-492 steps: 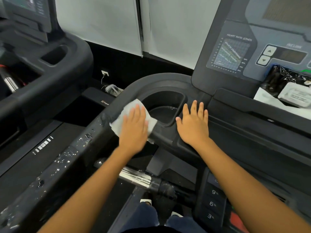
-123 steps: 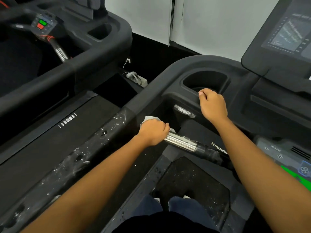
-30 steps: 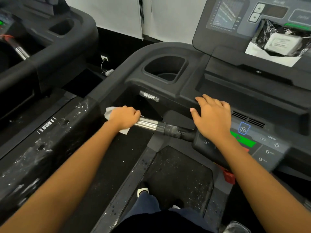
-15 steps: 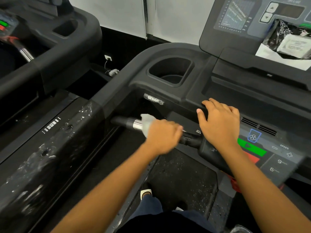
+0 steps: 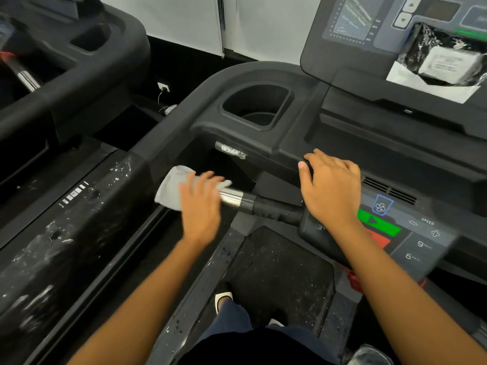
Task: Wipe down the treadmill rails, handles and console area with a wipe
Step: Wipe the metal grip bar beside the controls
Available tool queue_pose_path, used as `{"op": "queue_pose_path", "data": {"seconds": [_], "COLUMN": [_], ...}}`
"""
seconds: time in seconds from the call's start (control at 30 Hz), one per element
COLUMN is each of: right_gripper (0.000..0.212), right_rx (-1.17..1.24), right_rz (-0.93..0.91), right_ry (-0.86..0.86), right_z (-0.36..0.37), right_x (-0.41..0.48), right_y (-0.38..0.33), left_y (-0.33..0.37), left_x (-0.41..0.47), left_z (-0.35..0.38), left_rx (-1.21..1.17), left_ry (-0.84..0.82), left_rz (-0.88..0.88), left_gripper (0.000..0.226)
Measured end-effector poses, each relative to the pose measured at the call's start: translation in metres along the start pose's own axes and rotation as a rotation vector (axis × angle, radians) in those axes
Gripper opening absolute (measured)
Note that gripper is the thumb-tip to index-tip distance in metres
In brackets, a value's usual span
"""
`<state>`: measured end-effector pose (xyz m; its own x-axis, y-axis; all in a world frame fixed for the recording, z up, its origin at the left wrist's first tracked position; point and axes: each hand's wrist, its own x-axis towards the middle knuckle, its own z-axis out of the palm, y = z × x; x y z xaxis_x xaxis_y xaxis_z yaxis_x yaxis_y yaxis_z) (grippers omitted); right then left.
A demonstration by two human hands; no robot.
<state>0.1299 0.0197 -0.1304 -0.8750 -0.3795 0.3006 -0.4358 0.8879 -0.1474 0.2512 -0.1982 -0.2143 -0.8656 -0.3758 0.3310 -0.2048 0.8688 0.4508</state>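
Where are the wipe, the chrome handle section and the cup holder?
wipe (image 5: 168,187): head view, bunched left end.
chrome handle section (image 5: 232,197): head view, bare metal beside the left hand.
cup holder (image 5: 286,101): head view, right rim.

We log one view only: head-worn wide-angle camera, looking forward and steeply down from standing height on treadmill deck. Near field: both forearms enter from lower edge, left hand (image 5: 201,204) centre frame, right hand (image 5: 330,189) right of centre. Console (image 5: 350,30) upper right, cut by top and right edges. Neighbouring treadmill (image 5: 79,61) fills upper left. Own legs at bottom centre. Wide lens bends straight edges toward frame borders. No second view for overlap.
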Motion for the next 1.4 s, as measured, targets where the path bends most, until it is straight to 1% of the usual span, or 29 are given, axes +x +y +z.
{"op": "queue_pose_path", "data": {"seconds": [0.03,0.1,0.17,0.2,0.27,0.33,0.37,0.43,0.47,0.5,0.57,0.63,0.67,0.7,0.73,0.77,0.8,0.83,0.87,0.9,0.93,0.97,1.03,1.1,1.2,1.27,1.3,1.33,1.4], "right_gripper": [0.033,0.034,0.035,0.035,0.036,0.036,0.035,0.035,0.036,0.036,0.037,0.037,0.037,0.037,0.038,0.038,0.038,0.039,0.039,0.039,0.039,0.038,0.038,0.038,0.037,0.036,0.035,0.035,0.037], "right_rx": [0.003,0.016,0.032,0.037,0.051,0.058,0.06,0.06,0.063,0.066,0.062,0.057,0.054,0.052,0.054,0.059,0.062,0.061,0.058,0.057,0.059,0.064,0.078,0.086,0.099,0.12,0.135,0.149,0.162], "right_rz": [-0.004,-0.017,-0.037,-0.045,-0.056,-0.057,-0.058,-0.066,-0.071,-0.076,-0.08,-0.079,-0.078,-0.074,-0.066,-0.06,-0.055,-0.053,-0.056,-0.062,-0.067,-0.07,-0.078,-0.091,-0.12,-0.127,-0.133,-0.136,-0.14], "right_ry": [-0.002,0.004,0.018,0.019,0.016,0.018,0.016,0.012,0.016,0.019,0.018,0.018,0.023,0.027,0.029,0.033,0.041,0.047,0.047,0.044,0.044,0.047,0.053,0.059,0.078,0.09,0.095,0.1,0.103], "right_z": [0.0,0.0,-0.002,-0.002,-0.002,-0.001,0.0,0.001,0.001,0.001,0.001,0.001,0.001,0.002,0.002,0.003,0.003,0.003,0.003,0.004,0.004,0.005,0.004,0.004,0.005,0.005,0.006,0.006,0.005], "right_x": [0.0,-0.001,-0.002,-0.002,-0.002,-0.001,-0.001,-0.001,-0.001,0.0,0.0,-0.001,0.0,0.0,0.001,0.001,0.001,0.002,0.002,0.002,0.002,0.002,0.001,0.0,-0.001,-0.001,-0.001,-0.001,-0.002], "right_y": [0.001,0.002,0.003,0.003,0.005,0.005,0.006,0.007,0.008,0.009,0.009,0.008,0.008,0.007,0.006,0.005,0.005,0.004,0.004,0.005,0.006,0.008,0.009,0.011,0.013,0.016,0.017,0.018,0.019], "left_y": [0.029,0.085,0.111,0.11,0.099,0.091,0.09,0.1,0.11,0.12,0.13,0.137,0.14,0.141,0.142,0.143,0.142,0.142,0.141,0.139,0.138,0.134,0.129,0.121,0.105,0.094,0.089,0.084,0.073], "left_x": [-0.01,-0.038,-0.057,-0.06,-0.051,-0.029,-0.016,0.009,0.023,0.036,0.061,0.078,0.082,0.081,0.079,0.073,0.065,0.055,0.043,0.028,0.013,0.0,-0.016,-0.023,-0.018,-0.008,-0.003,0.0,0.003], "left_z": [0.009,0.029,0.045,0.05,0.048,0.039,0.035,0.025,0.018,0.013,0.009,0.007,0.007,0.008,0.01,0.011,0.014,0.017,0.021,0.027,0.035,0.046,0.063,0.072,0.074,0.071,0.066,0.06,0.047], "left_rx": [-0.019,-0.042,-0.004,0.022,0.088,0.084,0.079,0.228,0.32,0.369,0.375,0.159,0.012,-0.08,-0.072,0.021,0.156,0.251,0.259,0.222,0.167,0.086,-0.052,-0.059,0.081,0.171,0.217,0.272,0.344], "left_ry": [-0.015,-0.116,-0.172,-0.177,-0.141,-0.129,-0.133,-0.142,-0.237,-0.392,-0.765,-1.153,-1.269,-1.301,-1.254,-1.144,-0.955,-0.691,-0.437,-0.226,-0.062,0.037,0.135,0.208,0.203,0.174,0.168,0.186,0.252], "left_rz": [0.094,0.253,0.288,0.294,0.393,0.476,0.488,0.427,0.34,0.231,0.087,-0.11,-0.224,-0.278,-0.252,-0.167,-0.064,0.035,0.117,0.175,0.204,0.199,0.167,0.211,0.378,0.469,0.465,0.419,0.202], "left_gripper": [0.04,0.046,0.051,0.053,0.052,0.046,0.039,0.032,0.036,0.041,0.044,0.045,0.047,0.049,0.049,0.046,0.043,0.042,0.042,0.041,0.04,0.038,0.041,0.05,0.059,0.06,0.057,0.052,0.043]}}
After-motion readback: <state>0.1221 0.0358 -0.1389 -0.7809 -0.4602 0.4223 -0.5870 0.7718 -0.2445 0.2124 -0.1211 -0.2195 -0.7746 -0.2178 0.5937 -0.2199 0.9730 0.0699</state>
